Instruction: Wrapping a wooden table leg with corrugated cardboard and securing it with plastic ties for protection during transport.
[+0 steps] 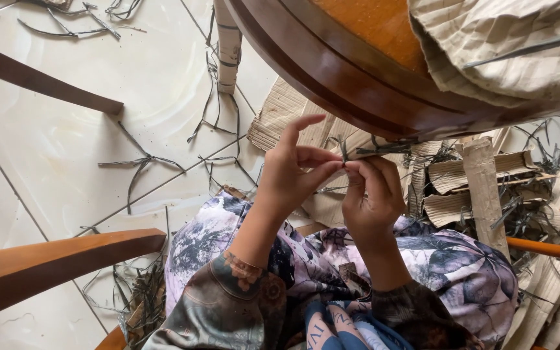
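Where strips litter tiles, table overhead

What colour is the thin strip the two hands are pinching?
Dark grey-green strip, seen best in the head view.

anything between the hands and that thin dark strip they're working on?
Nothing visible. Both the left hand and right hand already pinch the thin dark strip at their fingertips, just below the round wooden table's edge.

Glossy red-brown bench rim, orange top. Beige ribbed cardboard strips. Dark grey strands on white marbled floor, thin dark grout lines. Lilac-grey leaf-print dress. Orange-brown chair arm.
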